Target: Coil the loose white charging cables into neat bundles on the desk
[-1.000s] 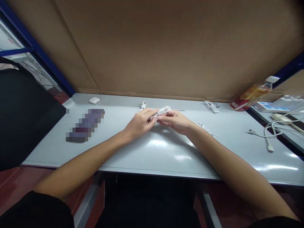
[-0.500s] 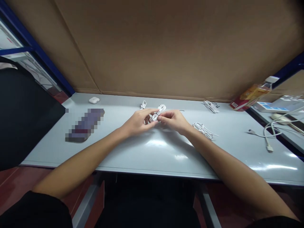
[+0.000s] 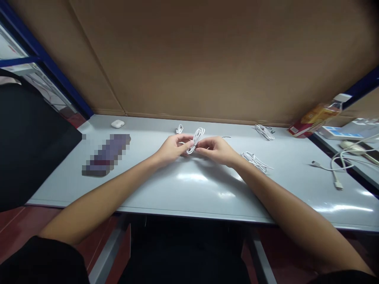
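A coiled white cable is held up over the middle of the table, with a thin dark tie around its waist. My left hand grips the coil from the left, thumb in front and fingers behind. On the other side my right hand pinches at the dark tie with thumb and forefinger. Just behind my left hand lies another bundled white cable. A short black tie rests on the table beyond my right hand. Near my right wrist is a loose white coil.
On the grey table a white earbud case and a blurred-out dark object lie left. Far right are another cable coil, a leaning drink bottle and trailing white cables. A brown panel closes the back.
The coil has turned more upright and tipped lower between my hands, and my left thumb now presses its front. My right fingers remain at the tie.
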`<state>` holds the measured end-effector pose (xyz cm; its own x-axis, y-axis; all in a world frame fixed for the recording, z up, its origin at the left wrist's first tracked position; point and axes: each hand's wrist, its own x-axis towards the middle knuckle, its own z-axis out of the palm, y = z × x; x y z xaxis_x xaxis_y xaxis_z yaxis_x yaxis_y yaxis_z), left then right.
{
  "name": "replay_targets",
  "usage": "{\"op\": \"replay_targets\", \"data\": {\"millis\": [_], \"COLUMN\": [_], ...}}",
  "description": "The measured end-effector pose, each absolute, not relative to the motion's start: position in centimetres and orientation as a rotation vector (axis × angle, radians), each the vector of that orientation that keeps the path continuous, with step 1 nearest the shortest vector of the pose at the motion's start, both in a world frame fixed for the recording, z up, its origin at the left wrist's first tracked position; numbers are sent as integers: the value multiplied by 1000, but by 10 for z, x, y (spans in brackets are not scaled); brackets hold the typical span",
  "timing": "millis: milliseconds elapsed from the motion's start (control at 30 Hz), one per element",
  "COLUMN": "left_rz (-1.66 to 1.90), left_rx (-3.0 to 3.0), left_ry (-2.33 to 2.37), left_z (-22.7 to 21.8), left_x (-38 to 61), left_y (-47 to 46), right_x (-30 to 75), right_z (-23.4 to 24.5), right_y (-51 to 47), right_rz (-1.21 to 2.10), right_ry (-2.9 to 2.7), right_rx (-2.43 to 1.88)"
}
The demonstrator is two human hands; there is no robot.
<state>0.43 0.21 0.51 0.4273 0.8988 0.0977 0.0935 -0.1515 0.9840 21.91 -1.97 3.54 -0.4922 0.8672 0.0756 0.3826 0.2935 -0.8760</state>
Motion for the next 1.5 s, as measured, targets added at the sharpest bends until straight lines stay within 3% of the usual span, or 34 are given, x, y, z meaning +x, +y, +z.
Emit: {"op": "replay_targets", "data": {"millis": [167, 400, 1000, 1233, 1333, 1500], "left_rz": [946, 934, 719, 723, 764, 846], "left_rx": [1606, 1632, 1540, 1619, 1695, 1909], "left_ry": [902, 843, 843, 778, 736, 792], "left_z": [1, 7, 15, 17, 19, 18], "left_x": [8, 8, 6, -1, -3, -4], "left_y": [1, -2, -5, -8, -7, -2], "right_x": [219, 228, 231, 239, 240, 229], "right_z": [27, 35, 32, 31, 34, 39], "right_y": [-15, -15, -10, -4, -6, -15], "right_rz": [1190, 1521, 1534, 1843, 1698, 937], "right_ry": [-1862, -1697, -1714, -1694, -1769, -2047], "right_rx": [-1186, -1125, -1107, -954, -989, -1236]}}
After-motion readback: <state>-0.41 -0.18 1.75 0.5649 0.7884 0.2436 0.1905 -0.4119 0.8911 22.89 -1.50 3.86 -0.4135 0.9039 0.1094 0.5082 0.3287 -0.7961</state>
